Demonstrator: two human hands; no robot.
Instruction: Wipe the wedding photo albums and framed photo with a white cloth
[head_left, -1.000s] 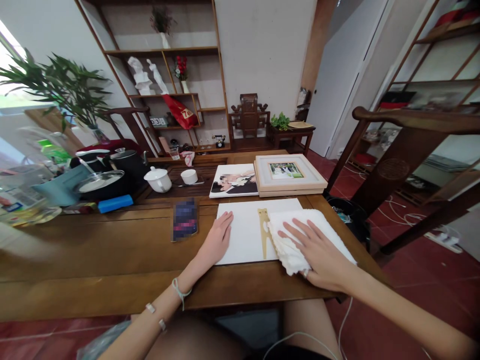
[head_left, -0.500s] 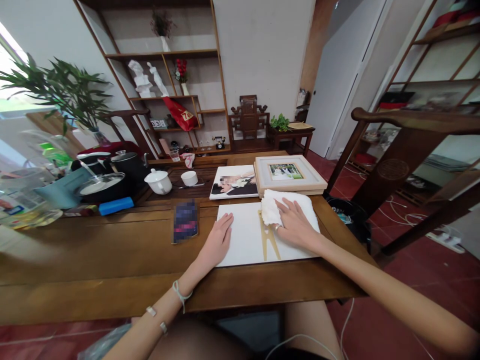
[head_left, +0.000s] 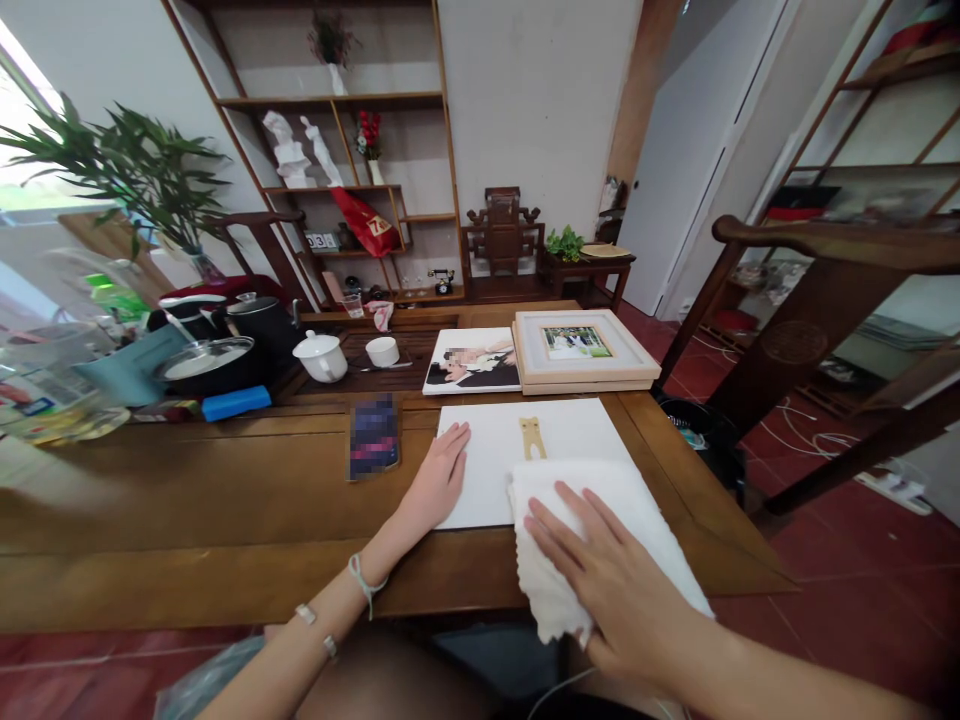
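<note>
A white flat panel (head_left: pixel 487 450), like the back of a picture frame, lies near the table's front edge. My left hand (head_left: pixel 444 475) rests flat on its left side, fingers stretched out and holding nothing. My right hand (head_left: pixel 600 560) holds a white cloth (head_left: pixel 600 480), its fingers spread over the top and the thumb tucked beneath. The cloth covers the panel's near right part and hangs past the table edge. A tan piece (head_left: pixel 532 437) on the panel shows its upper end only; the cloth hides its lower legs.
Behind the panel lie a photo print (head_left: pixel 472 362) and a light wooden picture frame (head_left: pixel 589 350). A phone (head_left: pixel 373 437) is left of my left hand. Further left are a white lidded cup (head_left: pixel 320 357), a blue block (head_left: pixel 236 402) and a black kettle (head_left: pixel 259 330). A wooden chair (head_left: pixel 802 340) stands at right.
My right hand has drawn the cloth toward me, from the panel's upper right to its near edge, uncovering the tan piece's top. My left hand has stayed on the panel.
</note>
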